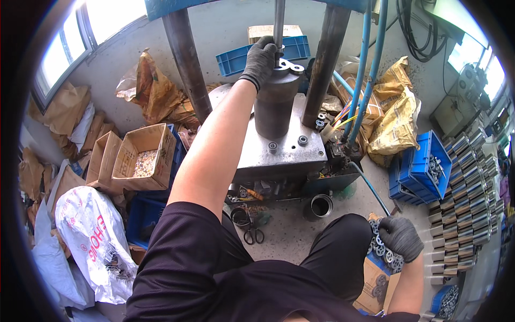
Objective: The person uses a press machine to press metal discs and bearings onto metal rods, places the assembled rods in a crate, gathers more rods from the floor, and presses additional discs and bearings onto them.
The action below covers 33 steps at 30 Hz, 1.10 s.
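My left hand (259, 63), in a dark grey glove, reaches up to the steel press rod (279, 24). Its fingers are curled at the rod's lower end, and what they grip is hidden. Just beside it, a flat metal plate with round holes (291, 66) lies on top of a dark steel cylinder (276, 110). That cylinder stands upright on a thick metal block (247, 155). Low at the right, my gloved right hand (401, 238) is closed at the end of a thin blue lever (371, 188). Under and beside that hand sit several perforated metal plates (379, 250).
Two small bearings (303, 140) rest on the block. Dark posts (185, 59) flank the cylinder. On the floor are an open metal cylinder (318, 206) and scissors (254, 234). Cardboard boxes (144, 155) stand left; blue crates (425, 169) and stacked shiny tubes (464, 204) stand right.
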### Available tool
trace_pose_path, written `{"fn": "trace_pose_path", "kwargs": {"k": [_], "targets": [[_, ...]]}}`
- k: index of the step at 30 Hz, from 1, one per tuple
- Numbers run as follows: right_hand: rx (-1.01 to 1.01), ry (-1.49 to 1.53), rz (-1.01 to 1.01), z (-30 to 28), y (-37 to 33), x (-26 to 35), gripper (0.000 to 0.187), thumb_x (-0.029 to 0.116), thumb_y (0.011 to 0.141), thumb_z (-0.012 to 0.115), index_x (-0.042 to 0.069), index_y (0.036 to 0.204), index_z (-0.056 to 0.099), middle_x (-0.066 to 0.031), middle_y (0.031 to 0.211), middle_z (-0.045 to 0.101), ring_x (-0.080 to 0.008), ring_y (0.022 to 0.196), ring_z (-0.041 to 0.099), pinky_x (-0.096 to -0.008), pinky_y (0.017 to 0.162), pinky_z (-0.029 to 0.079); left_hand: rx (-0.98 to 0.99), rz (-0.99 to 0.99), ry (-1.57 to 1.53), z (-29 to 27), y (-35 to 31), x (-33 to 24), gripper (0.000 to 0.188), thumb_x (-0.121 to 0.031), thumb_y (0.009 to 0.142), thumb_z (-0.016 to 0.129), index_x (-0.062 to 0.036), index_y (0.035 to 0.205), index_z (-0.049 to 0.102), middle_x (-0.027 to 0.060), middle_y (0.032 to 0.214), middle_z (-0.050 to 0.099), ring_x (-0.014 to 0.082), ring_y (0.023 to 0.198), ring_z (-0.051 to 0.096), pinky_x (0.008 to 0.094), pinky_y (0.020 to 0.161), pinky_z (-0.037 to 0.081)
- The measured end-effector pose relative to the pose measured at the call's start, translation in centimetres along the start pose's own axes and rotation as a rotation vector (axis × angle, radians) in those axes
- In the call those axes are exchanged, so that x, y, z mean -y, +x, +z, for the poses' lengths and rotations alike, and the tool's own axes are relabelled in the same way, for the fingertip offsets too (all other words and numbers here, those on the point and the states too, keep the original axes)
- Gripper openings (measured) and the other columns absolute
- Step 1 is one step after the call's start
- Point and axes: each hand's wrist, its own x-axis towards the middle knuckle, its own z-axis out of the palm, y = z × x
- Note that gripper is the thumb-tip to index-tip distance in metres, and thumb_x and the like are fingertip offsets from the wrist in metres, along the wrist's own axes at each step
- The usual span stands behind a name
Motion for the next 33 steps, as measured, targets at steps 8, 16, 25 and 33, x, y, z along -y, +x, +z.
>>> {"fn": "trace_pose_path", "kwargs": {"k": [8,16,25,33], "targets": [[-0.091,0.147,-0.039,-2.2,0.9,0.3,0.030,0.024,0.089,0.068,0.001,0.107,0.078,-0.0215,0.096,0.075,-0.0413,0.090,0.072,-0.0459,0.084,0.058,-0.001,0.059,0.110,-0.1,-0.5,-0.3,0.025,-0.006,0.097,0.051,-0.0030,0.113,0.070,0.0060,0.086,0.068,0.0134,0.072,0.062,0.0290,0.065,0.053],[-0.042,0.120,-0.010,-2.0,0.8,0.1,0.029,0.020,0.090,0.069,0.001,0.111,0.077,-0.0221,0.103,0.076,-0.0397,0.097,0.073,-0.0461,0.087,0.058,-0.011,0.093,0.229,-0.1,-0.7,-0.7,0.025,-0.007,0.096,0.051,-0.0032,0.110,0.070,0.0054,0.084,0.066,0.0132,0.071,0.061,0.0294,0.066,0.053],[0.002,0.121,0.008,-2.3,1.1,-0.3,0.031,0.018,0.091,0.069,-0.001,0.114,0.076,-0.0229,0.106,0.075,-0.0404,0.099,0.073,-0.0455,0.090,0.057,-0.004,0.051,0.174,0.0,-0.8,-0.9,0.029,-0.006,0.095,0.051,-0.0026,0.116,0.071,0.0053,0.091,0.069,0.0133,0.077,0.064,0.0287,0.072,0.056],[-0.202,0.161,-0.058,-1.9,1.0,-0.7,0.027,0.008,0.091,0.069,-0.001,0.115,0.074,-0.0223,0.107,0.075,-0.0394,0.101,0.073,-0.0453,0.090,0.057,-0.015,0.049,0.213,0.0,-0.4,-0.5,0.025,-0.009,0.095,0.053,-0.0033,0.111,0.072,0.0048,0.087,0.068,0.0129,0.075,0.061,0.0289,0.070,0.053]]}}
